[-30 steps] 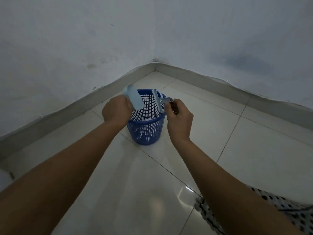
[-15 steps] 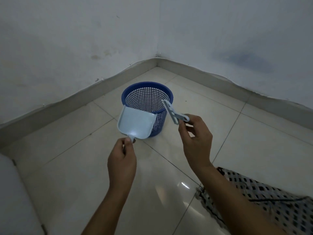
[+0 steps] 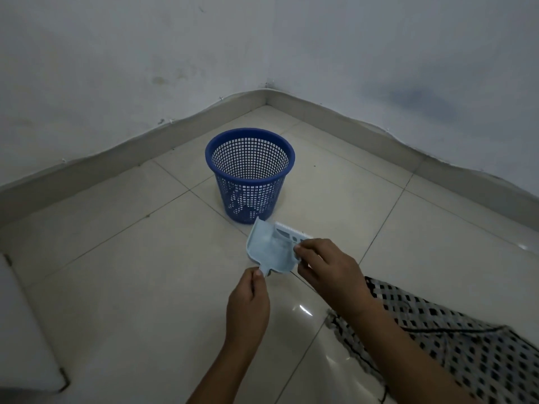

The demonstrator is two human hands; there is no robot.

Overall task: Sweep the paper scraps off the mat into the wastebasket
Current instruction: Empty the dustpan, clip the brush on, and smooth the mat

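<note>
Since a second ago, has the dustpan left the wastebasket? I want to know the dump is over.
Yes. The dustpan, in the left hand, has pulled back from over the wastebasket rim toward the person.

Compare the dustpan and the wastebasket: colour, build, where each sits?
The dustpan is pale blue; the wastebasket is deep blue. The dustpan is a solid flat scoop; the wastebasket is an open mesh tub. The dustpan is held off the floor, its handle pinched by the left hand with the right hand at its edge; the wastebasket stands upright on the tiles, untouched. Both look like plastic.
</note>
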